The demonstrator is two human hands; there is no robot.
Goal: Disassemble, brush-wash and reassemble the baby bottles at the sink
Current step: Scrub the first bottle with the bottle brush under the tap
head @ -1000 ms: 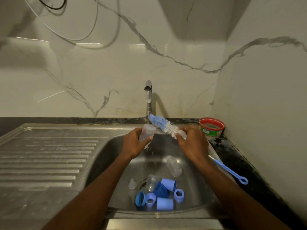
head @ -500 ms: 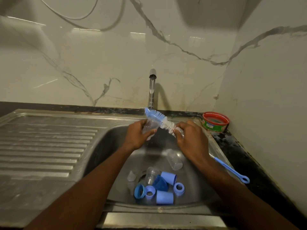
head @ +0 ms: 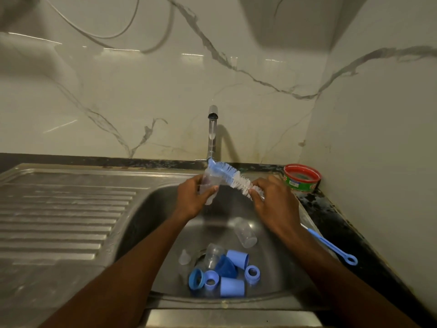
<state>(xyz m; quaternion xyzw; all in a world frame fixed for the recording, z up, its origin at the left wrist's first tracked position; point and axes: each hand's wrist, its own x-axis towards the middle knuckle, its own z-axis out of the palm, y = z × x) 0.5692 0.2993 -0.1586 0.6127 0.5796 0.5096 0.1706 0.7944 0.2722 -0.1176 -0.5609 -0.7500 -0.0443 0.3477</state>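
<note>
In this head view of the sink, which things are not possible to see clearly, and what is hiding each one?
- Brush handle: its middle is hidden behind the right hand and forearm.
- Clear bottle: partly wrapped by the left hand; whether the bristles are inside it or on its rim is unclear.
- Label on the red-rimmed tub: too small to read.
- Drain: covered by a clear part and the blue parts.

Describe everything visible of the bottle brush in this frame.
The bottle brush has a blue tip and core, white bristles and a thin blue handle ending in a loop. It slants from above the clear bottle, held by the left hand, down through the gripping right hand. Its head is outside the bottle, near the tap.
</note>
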